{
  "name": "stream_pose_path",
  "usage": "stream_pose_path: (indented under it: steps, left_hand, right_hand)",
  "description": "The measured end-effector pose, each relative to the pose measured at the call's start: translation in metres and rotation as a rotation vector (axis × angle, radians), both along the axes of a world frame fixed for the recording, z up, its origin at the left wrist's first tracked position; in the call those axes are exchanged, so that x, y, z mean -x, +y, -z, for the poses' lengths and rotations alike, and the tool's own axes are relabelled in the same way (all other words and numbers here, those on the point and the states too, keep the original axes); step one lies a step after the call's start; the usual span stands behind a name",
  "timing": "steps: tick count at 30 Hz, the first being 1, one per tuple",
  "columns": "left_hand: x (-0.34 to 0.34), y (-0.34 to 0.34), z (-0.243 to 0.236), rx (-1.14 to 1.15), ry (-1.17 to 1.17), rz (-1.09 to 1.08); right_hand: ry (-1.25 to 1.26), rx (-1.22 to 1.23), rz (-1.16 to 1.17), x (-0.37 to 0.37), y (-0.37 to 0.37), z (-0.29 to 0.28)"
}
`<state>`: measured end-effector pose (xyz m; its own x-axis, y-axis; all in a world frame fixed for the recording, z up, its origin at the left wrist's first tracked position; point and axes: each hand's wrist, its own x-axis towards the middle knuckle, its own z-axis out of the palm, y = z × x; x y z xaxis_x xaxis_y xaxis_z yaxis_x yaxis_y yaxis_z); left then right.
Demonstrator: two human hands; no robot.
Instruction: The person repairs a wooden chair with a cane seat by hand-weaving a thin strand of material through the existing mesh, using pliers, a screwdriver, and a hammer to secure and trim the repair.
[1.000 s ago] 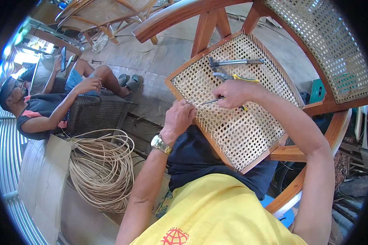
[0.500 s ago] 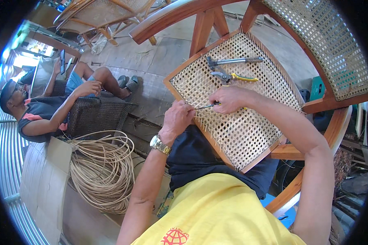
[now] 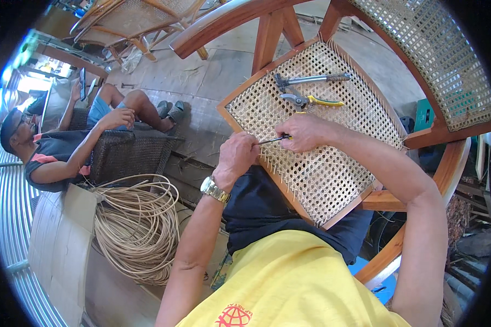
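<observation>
A chair with a woven cane seat point(image 3: 327, 180) in a wooden frame lies across my lap. My right hand point(image 3: 305, 132) is closed round the black and yellow handle of a thin, dark-shafted tool like a screwdriver or awl point(image 3: 269, 141). The shaft points left, meeting the fingertips of my left hand point(image 3: 237, 156). That hand is closed at the seat frame's left edge; what it pinches is hidden. Beyond my right hand, a hammer point(image 3: 313, 79) and yellow-handled pruning shears point(image 3: 311, 101) rest on the cane. Loose cane ends stick up along the seat's edges.
The chair's curved wooden arm point(image 3: 223, 27) and caned back point(image 3: 425, 60) rise beyond the seat. At left lies a big coil of rattan point(image 3: 136, 234) by cardboard point(image 3: 57, 240). Another person point(image 3: 60, 147) sits there with a phone. More rattan furniture point(image 3: 131, 27) stands at the far left.
My right hand and the tool have shifted very slightly left toward my left hand. The hammer, shears and rattan coil stay in place.
</observation>
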<state>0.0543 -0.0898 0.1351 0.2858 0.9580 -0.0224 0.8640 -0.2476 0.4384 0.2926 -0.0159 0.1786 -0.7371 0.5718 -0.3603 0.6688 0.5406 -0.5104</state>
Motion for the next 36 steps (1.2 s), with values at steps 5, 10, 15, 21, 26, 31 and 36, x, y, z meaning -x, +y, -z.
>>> stream_pose_path:
  steps: [5, 10, 15, 21, 26, 31, 36]
  left_hand:
    - [0.002, 0.002, -0.001, 0.017, 0.025, 0.014]
    - [-0.003, -0.002, 0.003, -0.023, 0.065, 0.069]
    - [-0.011, -0.02, 0.013, -0.241, 0.064, -0.036]
    - [-0.015, -0.02, 0.011, -0.257, 0.154, 0.02]
    - [-0.015, -0.043, 0.013, -0.209, 0.285, 0.086]
    - [-0.013, -0.059, 0.011, -0.218, 0.123, 0.039]
    - [-0.007, -0.035, 0.018, 0.17, -0.738, -0.386]
  right_hand:
    - [-0.031, 0.0, -0.029, 0.001, 0.003, -0.005]
    - [-0.022, 0.018, -0.063, -0.001, 0.011, 0.001]
    - [-0.076, 0.144, -0.048, -0.012, 0.031, -0.03]
    - [-0.057, 0.009, -0.013, -0.023, 0.05, -0.048]
    - [-0.018, -0.036, -0.021, -0.024, 0.052, -0.042]
    - [-0.136, 0.001, 0.009, -0.016, 0.042, -0.05]
    - [-0.103, -0.01, 0.019, -0.012, 0.04, -0.044]
